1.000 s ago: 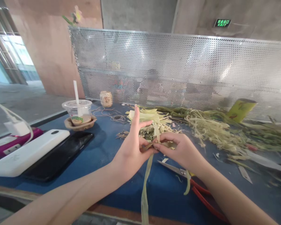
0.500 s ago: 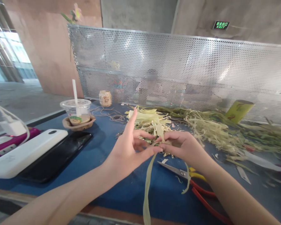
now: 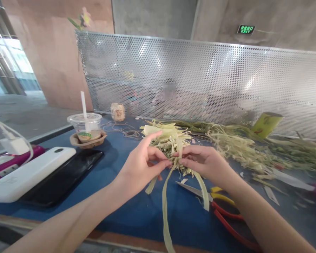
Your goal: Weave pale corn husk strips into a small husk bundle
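Pale green dried plant strips [image 3: 165,207] hang from between my hands, one long strip reaching the table's front edge. My left hand [image 3: 144,160] has thumb and fingers pinched together at the strips, its index finger raised; what lies in the pinch is too small to make out. My right hand [image 3: 202,160] closes its thumb and fingers on a pale strip [image 3: 179,146]. Just behind the fingertips lies a bundle of husk fibres [image 3: 164,130]. Scissors [image 3: 221,207] with red and yellow handles lie below my right hand, partly under the forearm.
At left are a white power bank [image 3: 34,172], a black phone [image 3: 65,175], a purple power strip [image 3: 15,161] and a plastic cup [image 3: 85,123]. Shredded husks [image 3: 234,147], a knife [image 3: 292,181] and a green-yellow can [image 3: 267,124] are at right. A perforated metal screen [image 3: 147,70] stands behind.
My left index finger has tipped down to the right, and my hands have drawn slightly apart. A strip end now shows below my left hand, and another hangs wider beside the scissors.
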Tool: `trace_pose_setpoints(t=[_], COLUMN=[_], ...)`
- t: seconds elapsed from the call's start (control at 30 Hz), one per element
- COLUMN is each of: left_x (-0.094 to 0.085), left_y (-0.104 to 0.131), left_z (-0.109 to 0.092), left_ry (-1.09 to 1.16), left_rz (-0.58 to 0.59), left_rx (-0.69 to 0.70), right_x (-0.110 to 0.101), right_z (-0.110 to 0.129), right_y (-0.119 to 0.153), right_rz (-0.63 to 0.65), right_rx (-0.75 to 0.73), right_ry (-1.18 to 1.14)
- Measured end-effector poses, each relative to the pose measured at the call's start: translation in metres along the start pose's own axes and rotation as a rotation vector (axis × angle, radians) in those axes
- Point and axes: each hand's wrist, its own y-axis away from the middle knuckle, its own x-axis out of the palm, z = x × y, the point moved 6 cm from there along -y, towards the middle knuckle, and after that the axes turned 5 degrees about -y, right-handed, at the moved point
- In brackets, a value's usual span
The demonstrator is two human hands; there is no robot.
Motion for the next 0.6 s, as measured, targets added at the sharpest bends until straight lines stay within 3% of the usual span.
trace_pose_setpoints(t=[0.3,0.6], left_x=[-0.0007,-0.0006], left_y=[0.0005,0.0018], left_z=[-0.0042,-0.0044], left_ry=[-0.084,-0.188], left_rz=[0.021,0.022], left_rx=[0.009,0.054], right_x=[-0.0021,0.0034], right_z=[-0.0015,-0.0053], right_y=[-0.0001,0.0022], right_rz=[-0.042,-0.015], right_rx=[0.003,0.101], right_ry=[0.083,-0.058])
